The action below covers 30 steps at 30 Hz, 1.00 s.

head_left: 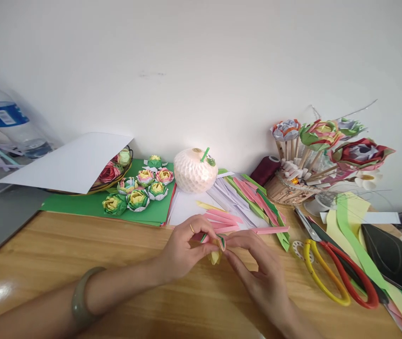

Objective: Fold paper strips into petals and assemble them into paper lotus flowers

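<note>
My left hand (184,245), with a ring on one finger, pinches a small folded paper piece (221,242) showing green and pink edges. The thumb and forefinger of my right hand (262,268) are closed on the right side of that same piece. Yellow folded paper (215,257) hangs just below the fingertips; how it joins the piece is hidden. Just behind my hands lie pink folded strips (224,219) on white paper. Left of them, several finished paper flowers (138,200) in green, yellow and pink rest on green sheets (77,207).
A white textured round ornament (195,172) stands against the wall. Scissors (342,273) with yellow and red handles lie at right, beside a dark phone-like slab (391,259). Behind them is a basket (285,188) of stemmed paper flowers. A water bottle (6,117) leans at far left.
</note>
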Tool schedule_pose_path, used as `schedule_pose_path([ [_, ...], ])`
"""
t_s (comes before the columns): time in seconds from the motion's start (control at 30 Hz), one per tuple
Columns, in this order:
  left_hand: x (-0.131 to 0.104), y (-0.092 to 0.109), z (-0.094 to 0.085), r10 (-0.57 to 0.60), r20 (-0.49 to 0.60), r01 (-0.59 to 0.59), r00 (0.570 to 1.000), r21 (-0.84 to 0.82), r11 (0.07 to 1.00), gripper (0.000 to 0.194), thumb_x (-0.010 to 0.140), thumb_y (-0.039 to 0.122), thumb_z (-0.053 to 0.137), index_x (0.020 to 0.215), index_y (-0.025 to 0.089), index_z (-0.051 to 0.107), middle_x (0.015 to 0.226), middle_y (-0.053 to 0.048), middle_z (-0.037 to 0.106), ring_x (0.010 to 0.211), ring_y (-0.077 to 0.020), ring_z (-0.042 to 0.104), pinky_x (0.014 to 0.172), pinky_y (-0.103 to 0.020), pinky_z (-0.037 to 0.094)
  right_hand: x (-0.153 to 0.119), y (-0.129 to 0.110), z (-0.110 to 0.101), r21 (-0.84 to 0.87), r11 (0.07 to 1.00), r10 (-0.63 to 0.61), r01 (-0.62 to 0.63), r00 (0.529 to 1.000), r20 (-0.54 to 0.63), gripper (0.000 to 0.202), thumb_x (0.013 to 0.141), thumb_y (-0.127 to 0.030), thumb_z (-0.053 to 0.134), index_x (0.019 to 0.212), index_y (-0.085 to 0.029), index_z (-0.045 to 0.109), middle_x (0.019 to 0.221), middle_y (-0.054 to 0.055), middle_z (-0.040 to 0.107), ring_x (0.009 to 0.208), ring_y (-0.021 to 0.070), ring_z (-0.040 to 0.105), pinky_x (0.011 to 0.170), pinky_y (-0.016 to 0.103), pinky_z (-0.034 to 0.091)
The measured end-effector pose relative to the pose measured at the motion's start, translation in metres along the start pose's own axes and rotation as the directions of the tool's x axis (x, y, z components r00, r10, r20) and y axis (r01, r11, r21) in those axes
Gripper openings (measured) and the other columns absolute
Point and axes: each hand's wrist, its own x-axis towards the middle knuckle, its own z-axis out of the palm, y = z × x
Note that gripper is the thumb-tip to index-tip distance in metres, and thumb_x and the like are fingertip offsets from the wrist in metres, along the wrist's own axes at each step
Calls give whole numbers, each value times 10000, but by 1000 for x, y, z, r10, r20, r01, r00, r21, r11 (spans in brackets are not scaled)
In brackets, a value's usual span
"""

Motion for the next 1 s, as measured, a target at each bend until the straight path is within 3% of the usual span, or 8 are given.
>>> schedule_pose_path([
  [0.1, 0, 1, -1, 93, 21, -94, 995, 73, 993, 50, 782, 189, 610, 749, 158, 587, 735, -30, 572, 705, -131, 535, 629, -250, 407, 2, 1, 0, 14, 999, -48, 48, 999, -4, 141, 788, -98, 592, 876, -207, 574, 785, 31, 646, 730, 165, 616, 623, 277, 509],
  [0.27, 1, 1, -1, 131, 22, -132, 991, 113, 985, 45, 773, 184, 622, 792, 165, 586, 731, -22, 563, 690, -126, 520, 608, -242, 400, 2, 3, -1, 10, 995, -101, 101, 995, 8, 169, 785, -65, 591, 865, -209, 555, 769, 29, 630, 723, 160, 595, 616, 279, 497],
  [0.83, 0, 2, -1, 86, 29, -89, 996, 128, 988, 69, 783, 213, 612, 799, 163, 568, 715, -17, 551, 672, -119, 503, 590, -233, 394, 1, 6, 0, 13, 997, -81, 81, 997, 14, 142, 796, -80, 579, 826, -214, 540, 734, 26, 608, 692, 162, 586, 581, 283, 496],
  [1.0, 1, 2, -1, 129, 49, -134, 990, 116, 984, 57, 792, 212, 601, 790, 164, 571, 726, -24, 556, 676, -122, 510, 599, -243, 397, 2, 6, 0, 25, 997, -78, 78, 997, 10, 133, 801, -87, 574, 814, -214, 537, 726, 24, 600, 681, 159, 581, 569, 276, 490],
])
